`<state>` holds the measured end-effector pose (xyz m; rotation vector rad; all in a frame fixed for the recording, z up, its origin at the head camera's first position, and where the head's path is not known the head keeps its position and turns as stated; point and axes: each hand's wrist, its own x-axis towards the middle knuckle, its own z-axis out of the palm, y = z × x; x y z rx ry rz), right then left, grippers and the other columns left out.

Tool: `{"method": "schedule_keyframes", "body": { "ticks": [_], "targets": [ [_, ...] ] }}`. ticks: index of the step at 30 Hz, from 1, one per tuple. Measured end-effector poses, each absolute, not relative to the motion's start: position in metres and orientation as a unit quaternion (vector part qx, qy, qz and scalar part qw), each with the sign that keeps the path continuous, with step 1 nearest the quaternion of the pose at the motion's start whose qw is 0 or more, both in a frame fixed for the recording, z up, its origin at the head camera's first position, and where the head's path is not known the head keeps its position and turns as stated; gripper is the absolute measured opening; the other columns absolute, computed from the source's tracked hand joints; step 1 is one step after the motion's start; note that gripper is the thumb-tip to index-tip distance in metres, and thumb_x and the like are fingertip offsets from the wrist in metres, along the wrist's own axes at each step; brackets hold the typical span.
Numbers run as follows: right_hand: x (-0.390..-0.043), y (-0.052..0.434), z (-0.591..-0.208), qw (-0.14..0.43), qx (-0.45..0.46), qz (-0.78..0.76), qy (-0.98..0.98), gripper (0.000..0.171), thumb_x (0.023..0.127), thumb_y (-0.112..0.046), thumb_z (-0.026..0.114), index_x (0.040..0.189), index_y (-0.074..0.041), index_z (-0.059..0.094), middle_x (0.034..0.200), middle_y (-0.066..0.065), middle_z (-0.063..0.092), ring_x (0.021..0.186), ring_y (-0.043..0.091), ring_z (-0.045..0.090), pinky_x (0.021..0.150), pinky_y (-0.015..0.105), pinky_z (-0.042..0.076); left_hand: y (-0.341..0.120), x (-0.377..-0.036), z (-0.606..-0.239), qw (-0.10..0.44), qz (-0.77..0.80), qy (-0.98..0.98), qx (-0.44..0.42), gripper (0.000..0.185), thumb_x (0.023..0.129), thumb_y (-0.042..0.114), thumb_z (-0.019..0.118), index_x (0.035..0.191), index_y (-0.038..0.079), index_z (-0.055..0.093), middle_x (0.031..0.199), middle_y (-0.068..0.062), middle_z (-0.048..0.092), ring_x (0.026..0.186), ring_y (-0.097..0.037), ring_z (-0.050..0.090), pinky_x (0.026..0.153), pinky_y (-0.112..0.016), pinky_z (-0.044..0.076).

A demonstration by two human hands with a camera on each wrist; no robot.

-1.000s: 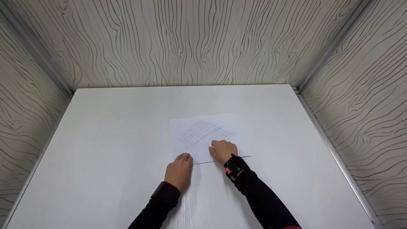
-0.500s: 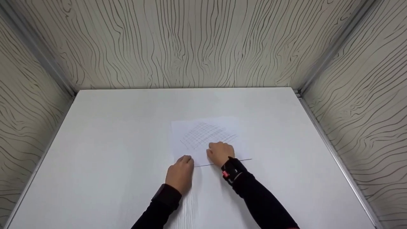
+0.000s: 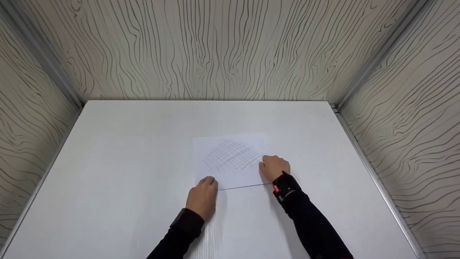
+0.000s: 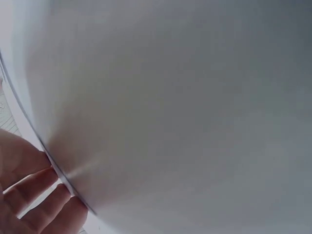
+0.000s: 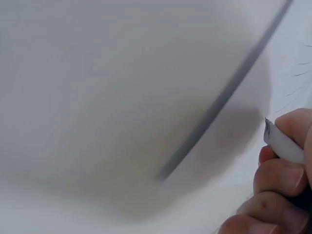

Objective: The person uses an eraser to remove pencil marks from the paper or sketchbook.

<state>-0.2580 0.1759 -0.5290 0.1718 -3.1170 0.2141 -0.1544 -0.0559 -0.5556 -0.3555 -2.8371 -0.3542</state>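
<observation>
White eraser pinched at the right side of a crosshatched paper sheet

The eraser, dark at its tip, is gripped between the thumb and fingers of the right hand, beside the right end of the pencil-like lines; whether the paper is touched by the tip cannot be told. The sheet's near left corner is held down by the relaxed fingers of the left hand. The hands are kept apart. The sheet is laid flat on the white table, and black sleeves are worn.
</observation>
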Motion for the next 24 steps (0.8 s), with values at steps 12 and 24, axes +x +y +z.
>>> {"method": "schedule_keyframes", "body": {
  "ticks": [12,24],
  "targets": [
    [-0.255,0.134,-0.541,-0.026,0.12,0.104,-0.987,0.028,0.092,-0.028,0.058,0.069,-0.012,0.055,0.066,0.005,0.06,0.06,0.021,0.054,0.055,0.039,0.045,-0.059,-0.162,-0.555,0.137,-0.124,-0.977,-0.111,0.021,0.079,-0.003,0.069,0.099,0.005,0.073,0.106,-0.007,0.069,0.098,-0.022,0.069,0.064,-0.037,0.06],
    [-0.248,0.118,-0.534,-0.02,0.125,0.104,-0.987,0.027,0.094,-0.029,0.058,0.074,-0.011,0.059,0.066,0.006,0.061,0.059,0.023,0.055,0.054,0.038,0.046,-0.068,-0.161,-0.559,0.123,-0.143,-0.972,-0.137,0.028,0.078,-0.008,0.065,0.101,0.005,0.072,0.11,-0.006,0.069,0.103,-0.023,0.068,0.077,-0.035,0.06]
  ]
}}
